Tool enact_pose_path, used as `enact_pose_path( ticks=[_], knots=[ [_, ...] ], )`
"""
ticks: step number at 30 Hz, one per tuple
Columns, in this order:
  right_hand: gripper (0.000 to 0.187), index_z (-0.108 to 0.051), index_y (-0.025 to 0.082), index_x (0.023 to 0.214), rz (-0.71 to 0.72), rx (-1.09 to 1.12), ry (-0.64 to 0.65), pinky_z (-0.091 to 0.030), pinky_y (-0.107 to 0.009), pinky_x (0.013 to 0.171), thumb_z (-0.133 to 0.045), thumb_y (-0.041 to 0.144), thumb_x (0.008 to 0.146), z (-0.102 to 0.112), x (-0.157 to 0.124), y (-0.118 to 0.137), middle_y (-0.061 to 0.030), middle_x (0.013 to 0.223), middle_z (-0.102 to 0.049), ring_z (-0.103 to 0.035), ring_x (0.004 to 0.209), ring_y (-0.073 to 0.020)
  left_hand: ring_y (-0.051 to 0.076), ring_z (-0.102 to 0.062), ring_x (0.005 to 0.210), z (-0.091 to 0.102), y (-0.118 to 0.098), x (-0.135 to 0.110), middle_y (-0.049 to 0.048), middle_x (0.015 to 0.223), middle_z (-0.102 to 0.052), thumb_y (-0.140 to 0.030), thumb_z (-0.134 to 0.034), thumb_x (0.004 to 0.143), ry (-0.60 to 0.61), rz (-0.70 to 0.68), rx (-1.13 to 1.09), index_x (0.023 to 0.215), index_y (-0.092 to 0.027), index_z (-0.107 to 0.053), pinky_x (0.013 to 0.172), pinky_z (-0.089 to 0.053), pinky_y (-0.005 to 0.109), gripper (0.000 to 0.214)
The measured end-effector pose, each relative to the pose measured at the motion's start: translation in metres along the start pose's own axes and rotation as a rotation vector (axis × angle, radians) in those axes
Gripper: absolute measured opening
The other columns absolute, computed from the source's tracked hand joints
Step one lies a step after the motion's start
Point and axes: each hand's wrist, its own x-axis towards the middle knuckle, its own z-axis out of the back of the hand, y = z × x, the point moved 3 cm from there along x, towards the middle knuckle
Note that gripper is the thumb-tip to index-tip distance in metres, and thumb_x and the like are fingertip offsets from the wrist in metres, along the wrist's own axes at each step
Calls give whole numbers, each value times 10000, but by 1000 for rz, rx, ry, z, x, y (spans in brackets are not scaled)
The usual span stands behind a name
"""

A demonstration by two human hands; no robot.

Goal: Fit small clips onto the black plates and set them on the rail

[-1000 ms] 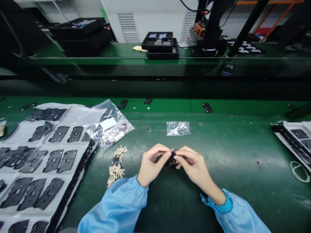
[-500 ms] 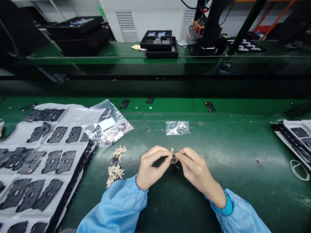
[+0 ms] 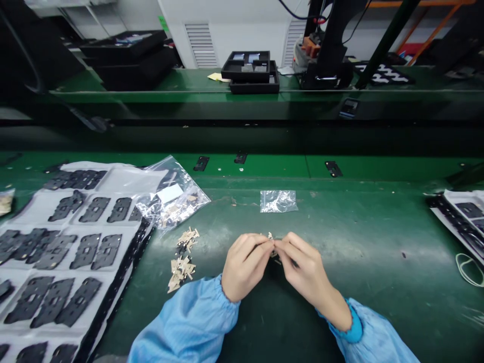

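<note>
My left hand (image 3: 246, 264) and my right hand (image 3: 304, 264) meet over the green bench, fingertips pinched together and almost touching. Whatever sits between them is too small and too covered to name. Just behind and under the fingertips lie a few small beige pieces (image 3: 270, 235), mostly hidden by the fingers. To the left of my left hand is a pile of small beige strips (image 3: 181, 269), and a second pile of beige and dark pieces (image 3: 188, 238) lies right behind it. A small clear zip bag (image 3: 279, 201) rests flat beyond my hands.
On the left, a white compartmented tray (image 3: 117, 179) holds black flat plates (image 3: 91, 250). A larger zip bag (image 3: 177, 201) of small parts overlaps its corner. Several black plates (image 3: 333, 169) lie along the back strip. Black boxes (image 3: 249, 75) stand on the shelf; a rubber band (image 3: 469, 269) lies at right.
My left hand has closed up and turned, its fingers now bunched against the right fingertips. The right hand keeps its pinch. The whole view has shifted slightly.
</note>
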Motion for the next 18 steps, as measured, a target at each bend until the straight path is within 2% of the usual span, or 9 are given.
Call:
enact_pose_path(
  ticks=[3,5,7,9,12,15,16,18],
  knots=[
    [163,-676,205,893,-273,409,-10,-506,-254,495,-518,231,863,-4,2,-5,-9,718,-490,-546,546,-112,217,-579,1005,-2,-2,-3,88,1056,-653,-62,-548,801,-18,-91,54,1203,-225,-532,838,-474,368,434],
    [152,-691,203,854,-404,616,7,-528,-248,460,-581,303,822,-8,2,-6,2,709,-479,-565,524,-111,220,-577,1039,-3,-2,-3,87,1089,-651,-72,-525,818,4,-111,50,1252,-234,-494,858,-468,377,464],
    [162,-701,200,811,-458,726,33,-536,-257,455,-630,342,780,-11,2,-6,8,693,-475,-573,517,-118,213,-576,1056,-2,-2,-2,80,1096,-656,-73,-497,830,40,-125,43,1268,-236,-480,889,-451,377,467],
    [158,-704,199,769,-450,744,47,-533,-265,462,-655,349,756,-10,5,-7,8,681,-484,-570,511,-121,210,-542,1117,-2,-4,-1,73,1127,-649,-59,-474,833,83,-132,66,1286,-229,-462,966,-391,399,484],
    [149,-696,201,745,-346,556,-46,-524,-280,517,-633,333,777,5,27,-17,-16,711,-543,-579,562,-140,234,-420,1244,-2,-4,2,91,1242,-580,-63,-471,834,88,-82,152,1323,-203,-411,1061,-244,475,512],
    [178,-683,193,764,-137,76,-234,-506,-296,642,-564,308,831,33,72,-38,-60,821,-609,-598,767,-193,260,-348,1288,0,-1,3,124,1333,-484,-97,-484,837,2,6,192,1320,-197,-403,1059,-222,517,500],
    [210,-683,180,822,-85,-97,-251,-500,-301,679,-515,300,861,40,91,-47,-75,869,-611,-593,810,-200,261,-345,1289,0,1,3,127,1341,-469,-103,-484,838,-18,31,188,1310,-199,-412,1054,-235,519,487],
    [303,-667,128,952,-65,-479,-150,-460,-309,784,-392,250,917,46,127,-66,-117,984,-597,-582,872,-201,260,-350,1283,-1,4,3,124,1335,-465,-109,-478,839,-33,71,172,1285,-201,-439,1049,-254,516,456]
  ],
)
